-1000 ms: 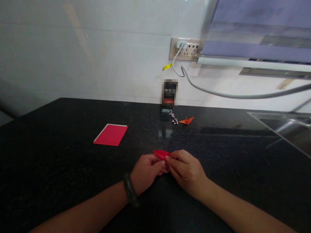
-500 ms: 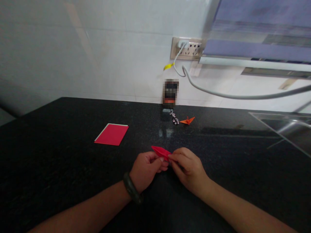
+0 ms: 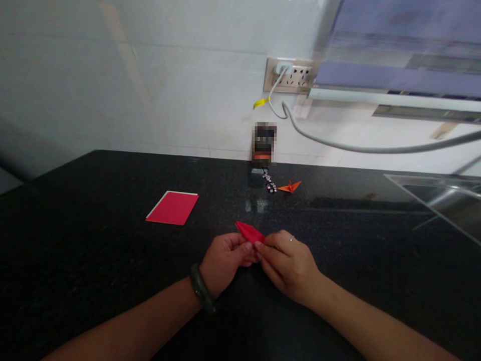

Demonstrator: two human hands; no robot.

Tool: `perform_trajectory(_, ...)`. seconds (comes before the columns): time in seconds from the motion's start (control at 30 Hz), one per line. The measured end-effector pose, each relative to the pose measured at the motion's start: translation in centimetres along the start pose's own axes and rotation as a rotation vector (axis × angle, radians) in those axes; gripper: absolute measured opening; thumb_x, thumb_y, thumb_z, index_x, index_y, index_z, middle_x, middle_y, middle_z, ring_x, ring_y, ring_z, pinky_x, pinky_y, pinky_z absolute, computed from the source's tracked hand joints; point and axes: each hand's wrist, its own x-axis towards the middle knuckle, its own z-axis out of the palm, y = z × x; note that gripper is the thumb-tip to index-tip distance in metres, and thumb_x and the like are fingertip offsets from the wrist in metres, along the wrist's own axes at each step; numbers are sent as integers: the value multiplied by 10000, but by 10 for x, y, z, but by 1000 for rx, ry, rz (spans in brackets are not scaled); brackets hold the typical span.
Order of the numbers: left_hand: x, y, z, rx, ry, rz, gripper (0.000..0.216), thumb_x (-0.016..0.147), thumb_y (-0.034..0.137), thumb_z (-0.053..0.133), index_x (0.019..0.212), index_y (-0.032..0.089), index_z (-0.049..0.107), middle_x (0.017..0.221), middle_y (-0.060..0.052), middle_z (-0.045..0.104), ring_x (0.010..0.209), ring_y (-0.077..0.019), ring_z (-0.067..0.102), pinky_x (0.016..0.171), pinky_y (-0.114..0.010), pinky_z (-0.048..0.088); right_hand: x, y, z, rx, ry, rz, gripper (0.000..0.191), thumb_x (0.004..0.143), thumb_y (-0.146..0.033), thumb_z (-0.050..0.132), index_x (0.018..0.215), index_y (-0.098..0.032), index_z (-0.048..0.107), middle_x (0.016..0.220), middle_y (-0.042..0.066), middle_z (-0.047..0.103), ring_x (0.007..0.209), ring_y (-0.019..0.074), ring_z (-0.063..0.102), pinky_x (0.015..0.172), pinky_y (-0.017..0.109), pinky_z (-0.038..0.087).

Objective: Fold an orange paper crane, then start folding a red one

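Note:
Between my two hands is a piece of folded red origami paper (image 3: pixel 250 232), its narrow pointed end slanting up and to the left. My left hand (image 3: pixel 230 253) is closed on its lower left edge, thumb on top and a dark bangle on the wrist. From the other side my right hand (image 3: pixel 290 260) pinches the right end, with a ring showing on one finger. The fingers cover the lower part of the paper, so its folds there are hidden.
A stack of red square paper (image 3: pixel 173 208) lies left on the black countertop (image 3: pixel 93 240). Behind my hands are an orange paper crane (image 3: pixel 291 187), a beaded strap (image 3: pixel 270 185) and a blurred upright device (image 3: pixel 263 144). A sink (image 3: pixel 447 198) is at right; a cable (image 3: pixel 349 149) hangs from the outlet.
The folded paper has turned a little, showing more of its flat face. My right fingers have slid slightly left along its lower edge, closer to my left thumb.

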Motion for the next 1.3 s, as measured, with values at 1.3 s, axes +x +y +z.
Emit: perform_trajectory(1.3,-9,1,-16,773,-9,878,138,747,130,566,869,167,619,837,-59,678,791,-145,616,730,-249,476,-6,0,-8,403,151,45,178,791,-76,475,913,-162,572,806,68,580,720,145,548,619,275,496)
